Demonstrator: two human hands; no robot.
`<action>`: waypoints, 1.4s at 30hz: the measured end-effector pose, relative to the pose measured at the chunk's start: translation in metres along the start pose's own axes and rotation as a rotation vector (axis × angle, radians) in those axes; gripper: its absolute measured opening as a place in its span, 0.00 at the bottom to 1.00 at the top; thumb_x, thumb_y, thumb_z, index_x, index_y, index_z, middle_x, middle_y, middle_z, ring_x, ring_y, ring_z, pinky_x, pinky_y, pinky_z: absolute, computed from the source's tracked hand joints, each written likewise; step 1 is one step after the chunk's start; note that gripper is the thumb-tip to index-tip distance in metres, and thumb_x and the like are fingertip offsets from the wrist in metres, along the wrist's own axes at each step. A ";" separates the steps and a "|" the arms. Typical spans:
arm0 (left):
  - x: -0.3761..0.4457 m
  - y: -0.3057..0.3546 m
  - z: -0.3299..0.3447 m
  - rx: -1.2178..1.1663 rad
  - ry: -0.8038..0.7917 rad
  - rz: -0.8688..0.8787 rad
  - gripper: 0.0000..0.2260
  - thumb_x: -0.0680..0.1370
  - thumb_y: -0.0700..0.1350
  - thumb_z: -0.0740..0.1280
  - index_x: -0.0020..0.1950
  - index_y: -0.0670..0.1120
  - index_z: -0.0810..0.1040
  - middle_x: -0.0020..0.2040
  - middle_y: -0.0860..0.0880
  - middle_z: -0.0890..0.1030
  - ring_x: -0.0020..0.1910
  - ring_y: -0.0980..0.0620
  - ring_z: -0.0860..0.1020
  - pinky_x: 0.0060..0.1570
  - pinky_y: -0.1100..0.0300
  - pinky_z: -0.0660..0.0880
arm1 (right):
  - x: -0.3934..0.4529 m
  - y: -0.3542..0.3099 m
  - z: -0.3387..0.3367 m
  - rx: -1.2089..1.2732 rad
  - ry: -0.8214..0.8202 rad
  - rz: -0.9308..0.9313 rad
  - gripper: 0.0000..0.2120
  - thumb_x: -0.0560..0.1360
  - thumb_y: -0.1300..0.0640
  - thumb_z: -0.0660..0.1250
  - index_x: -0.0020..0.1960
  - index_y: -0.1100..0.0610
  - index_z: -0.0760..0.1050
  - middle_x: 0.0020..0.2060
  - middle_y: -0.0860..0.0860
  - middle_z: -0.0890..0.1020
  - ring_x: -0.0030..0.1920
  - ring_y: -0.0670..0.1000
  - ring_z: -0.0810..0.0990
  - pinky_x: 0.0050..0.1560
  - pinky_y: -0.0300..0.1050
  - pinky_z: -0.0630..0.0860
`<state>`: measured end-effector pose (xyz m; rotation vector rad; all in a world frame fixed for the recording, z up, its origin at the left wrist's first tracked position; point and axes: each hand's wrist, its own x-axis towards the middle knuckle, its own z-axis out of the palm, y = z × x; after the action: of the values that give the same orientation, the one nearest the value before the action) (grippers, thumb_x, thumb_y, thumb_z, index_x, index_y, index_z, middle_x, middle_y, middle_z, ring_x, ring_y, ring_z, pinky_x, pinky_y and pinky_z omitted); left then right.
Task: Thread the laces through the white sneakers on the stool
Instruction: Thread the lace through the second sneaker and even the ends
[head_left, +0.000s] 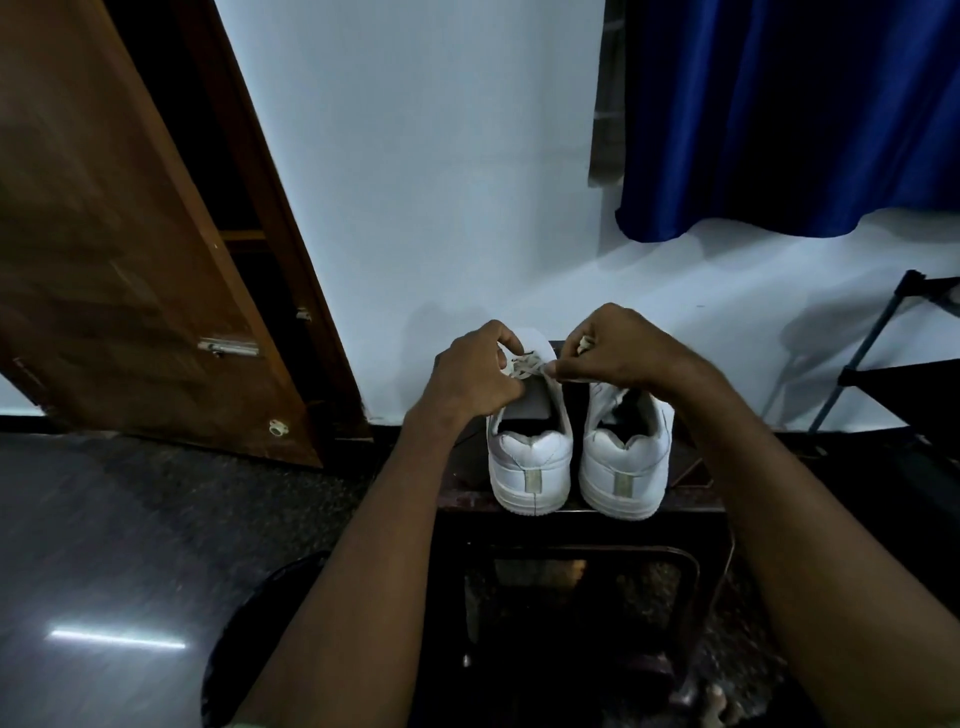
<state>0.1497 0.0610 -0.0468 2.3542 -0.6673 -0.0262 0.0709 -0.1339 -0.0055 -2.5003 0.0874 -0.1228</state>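
No readable text, label or number shows on anything here

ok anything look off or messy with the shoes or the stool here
Nothing stands out. Both white sneakers, left and right, stand upright side by side on the dark stool, heels toward the camera. The left hand and right hand work a lace over the left one.
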 end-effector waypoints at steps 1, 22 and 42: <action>0.000 -0.001 -0.001 -0.022 -0.019 -0.018 0.17 0.69 0.45 0.76 0.54 0.56 0.77 0.44 0.56 0.78 0.42 0.57 0.77 0.44 0.58 0.70 | 0.000 -0.002 0.000 -0.016 -0.002 -0.004 0.11 0.71 0.48 0.79 0.35 0.54 0.86 0.32 0.53 0.84 0.37 0.48 0.80 0.41 0.45 0.75; 0.027 -0.032 0.030 0.097 0.146 0.119 0.04 0.79 0.48 0.69 0.50 0.56 0.82 0.48 0.52 0.79 0.48 0.50 0.80 0.55 0.51 0.76 | 0.043 0.015 0.060 -0.154 0.232 -0.061 0.08 0.75 0.62 0.70 0.43 0.49 0.81 0.43 0.48 0.83 0.47 0.53 0.81 0.48 0.48 0.77; 0.018 -0.017 0.022 0.230 0.181 0.019 0.03 0.83 0.45 0.64 0.54 0.52 0.76 0.53 0.51 0.82 0.53 0.46 0.79 0.47 0.54 0.69 | 0.042 0.024 0.067 0.013 0.230 -0.092 0.08 0.77 0.65 0.66 0.48 0.52 0.72 0.42 0.48 0.81 0.45 0.51 0.78 0.44 0.49 0.72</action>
<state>0.1691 0.0497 -0.0717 2.5306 -0.6319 0.2832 0.1194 -0.1176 -0.0700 -2.4687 0.0661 -0.4477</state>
